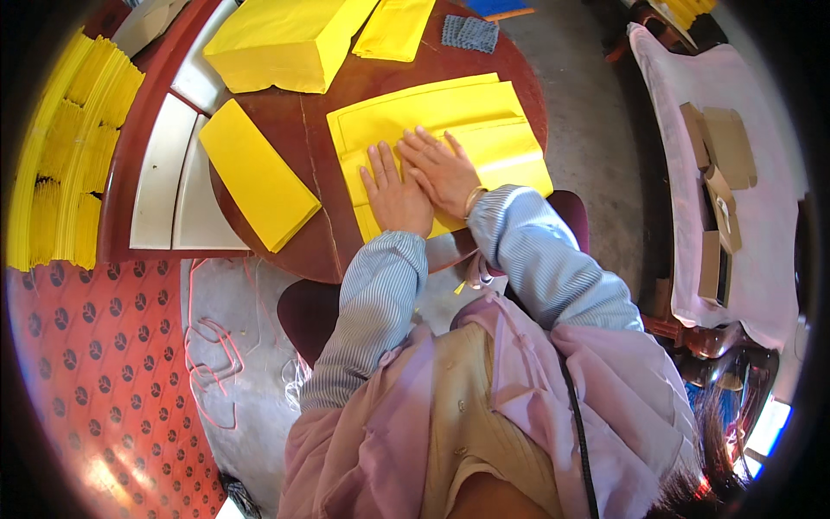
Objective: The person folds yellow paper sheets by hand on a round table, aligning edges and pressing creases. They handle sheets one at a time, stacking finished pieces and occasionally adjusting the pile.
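Note:
On the round brown table (277, 138) lies a stack of bright yellow sheets (424, 105) with folded edges; I cannot tell if it is paper or cloth. My left hand (396, 197) rests flat on its near part, fingers stretched out. Just to the right, my right hand (443, 173) lies palm down on the same yellow sheets, its fingers touching or slightly overlapping the left hand. Neither hand grasps anything. Left of the sheets is a narrow folded yellow bundle (259, 177).
A thick yellow block (268, 43) and a smaller yellow bundle (393, 28) sit at the table's far side, beside a grey knitted cloth (469, 34). Tall yellow stacks (65, 164) stand far left. Opened cardboard boxes (731, 147) lie on a pink-covered surface (769, 233) at right.

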`<act>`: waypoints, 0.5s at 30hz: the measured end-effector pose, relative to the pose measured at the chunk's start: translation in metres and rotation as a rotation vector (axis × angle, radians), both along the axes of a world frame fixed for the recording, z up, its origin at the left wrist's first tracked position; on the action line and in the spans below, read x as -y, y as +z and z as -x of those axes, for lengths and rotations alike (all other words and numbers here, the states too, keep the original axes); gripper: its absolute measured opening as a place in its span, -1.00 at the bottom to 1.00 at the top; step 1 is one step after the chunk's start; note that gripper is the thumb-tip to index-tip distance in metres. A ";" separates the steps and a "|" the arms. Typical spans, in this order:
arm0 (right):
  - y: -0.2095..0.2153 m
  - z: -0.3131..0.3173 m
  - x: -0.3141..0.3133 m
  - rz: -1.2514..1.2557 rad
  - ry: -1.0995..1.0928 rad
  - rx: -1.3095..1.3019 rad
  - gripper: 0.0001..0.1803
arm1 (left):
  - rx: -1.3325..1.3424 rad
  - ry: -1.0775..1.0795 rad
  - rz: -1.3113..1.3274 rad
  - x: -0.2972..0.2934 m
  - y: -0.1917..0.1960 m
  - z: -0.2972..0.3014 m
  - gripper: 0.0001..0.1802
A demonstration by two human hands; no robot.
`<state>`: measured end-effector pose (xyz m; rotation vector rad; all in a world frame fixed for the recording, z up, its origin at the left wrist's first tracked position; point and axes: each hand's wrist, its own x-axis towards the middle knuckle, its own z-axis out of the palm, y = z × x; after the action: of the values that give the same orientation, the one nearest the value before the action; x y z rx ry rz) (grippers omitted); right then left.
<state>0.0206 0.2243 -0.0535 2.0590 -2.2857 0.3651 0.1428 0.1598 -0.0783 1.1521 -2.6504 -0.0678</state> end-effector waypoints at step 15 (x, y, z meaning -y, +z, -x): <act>0.005 0.087 -0.059 0.131 -0.137 -0.212 -0.40 | 0.003 -0.055 -0.049 0.011 0.011 0.000 -0.25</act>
<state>-0.0663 0.2830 -0.0484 1.7760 -2.1984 0.2677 0.1431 0.1492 -0.0671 1.0950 -2.6976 -0.1424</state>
